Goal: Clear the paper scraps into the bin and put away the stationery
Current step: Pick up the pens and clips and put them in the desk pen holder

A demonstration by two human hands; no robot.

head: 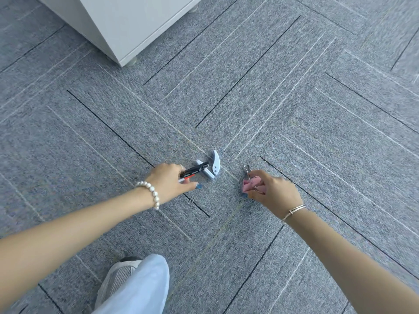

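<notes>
Here the left hand (169, 181) grips a pen (195, 171) pointing up-right.

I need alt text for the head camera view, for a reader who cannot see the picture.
Seen from above, a person's left hand holds pens beside a pale blue staple remover on grey carpet, while the right hand grips a pink binder clip. A paper clip lies between the hands; a white cabinet stands beyond.
</notes>
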